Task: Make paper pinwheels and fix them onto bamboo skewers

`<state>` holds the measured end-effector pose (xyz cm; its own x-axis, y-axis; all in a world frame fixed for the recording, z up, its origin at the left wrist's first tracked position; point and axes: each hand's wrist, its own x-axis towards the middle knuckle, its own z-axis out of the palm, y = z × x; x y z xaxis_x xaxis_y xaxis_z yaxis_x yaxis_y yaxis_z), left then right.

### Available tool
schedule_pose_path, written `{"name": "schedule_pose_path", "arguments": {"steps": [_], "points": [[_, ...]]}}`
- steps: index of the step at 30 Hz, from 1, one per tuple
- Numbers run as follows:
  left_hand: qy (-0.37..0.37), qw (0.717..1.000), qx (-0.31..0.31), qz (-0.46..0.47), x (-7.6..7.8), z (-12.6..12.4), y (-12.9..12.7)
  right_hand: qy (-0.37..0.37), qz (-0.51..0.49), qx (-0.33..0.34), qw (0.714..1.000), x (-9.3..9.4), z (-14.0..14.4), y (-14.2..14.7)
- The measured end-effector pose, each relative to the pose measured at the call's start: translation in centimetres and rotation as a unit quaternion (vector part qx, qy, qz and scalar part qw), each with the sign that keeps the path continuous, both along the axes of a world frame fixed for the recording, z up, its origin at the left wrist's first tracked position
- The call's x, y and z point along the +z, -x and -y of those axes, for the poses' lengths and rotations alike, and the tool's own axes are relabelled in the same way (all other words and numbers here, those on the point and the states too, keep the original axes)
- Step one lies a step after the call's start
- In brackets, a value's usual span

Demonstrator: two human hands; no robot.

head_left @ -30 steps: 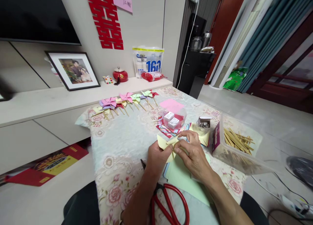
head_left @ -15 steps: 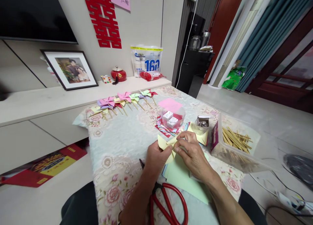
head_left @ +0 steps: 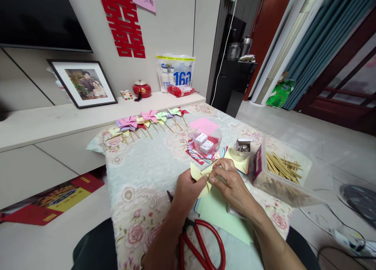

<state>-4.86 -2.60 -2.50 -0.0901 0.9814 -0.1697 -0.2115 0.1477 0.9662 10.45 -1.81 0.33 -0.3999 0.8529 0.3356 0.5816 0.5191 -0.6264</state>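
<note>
Both hands meet over the near part of the table around a pale yellow paper pinwheel [head_left: 195, 171] with curled blades. My left hand [head_left: 189, 189] pinches it from the left, thumb on top near its centre. The fingertips of my right hand [head_left: 230, 180] are closed at the pinwheel's middle; whether a small pin is between them is too small to tell. Under my right hand lie pale green paper sheets [head_left: 226, 219]. Red-handled pliers [head_left: 210, 242] rest below my left forearm, their dark tip showing to its left.
Finished pinwheels on sticks [head_left: 149, 117] lie along the table's far left. A clear plastic bin of wooden sticks [head_left: 282, 168] stands at right. Nearby are a small tub of metal pieces [head_left: 243, 150], a round container with white boxes [head_left: 208, 141] and colourful paper strips [head_left: 199, 154].
Hardly anything differs. The hands keep their grip on the yellow pinwheel, and the view has shifted very slightly.
</note>
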Motion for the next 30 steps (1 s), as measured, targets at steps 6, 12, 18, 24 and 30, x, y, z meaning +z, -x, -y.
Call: {"name": "schedule_pose_path", "arguments": {"steps": [6, 12, 18, 24, 30], "points": [[0.007, 1.0, -0.001, 0.008, -0.1, -0.1, 0.0, 0.004, -0.017, 0.013, 1.0, -0.2, -0.2, -0.1], [-0.001, 1.0, -0.006, 0.003, -0.1, -0.1, 0.1, 0.016, -0.042, 0.01, 0.999, -0.3, -0.2, -0.1], [-0.001, 1.0, 0.013, -0.007, 0.3, 0.0, -0.1, 0.02, -0.097, 0.001, 0.995, -0.2, -0.2, 0.1], [0.008, 1.0, 0.016, 0.018, 0.6, 0.2, -0.1, 0.022, -0.12, 0.002, 0.992, -0.5, -0.3, 0.2], [0.023, 0.998, 0.004, 0.051, 0.7, 0.3, -0.2, 0.062, -0.15, -0.003, 0.987, -0.5, -0.3, 0.0]]}}
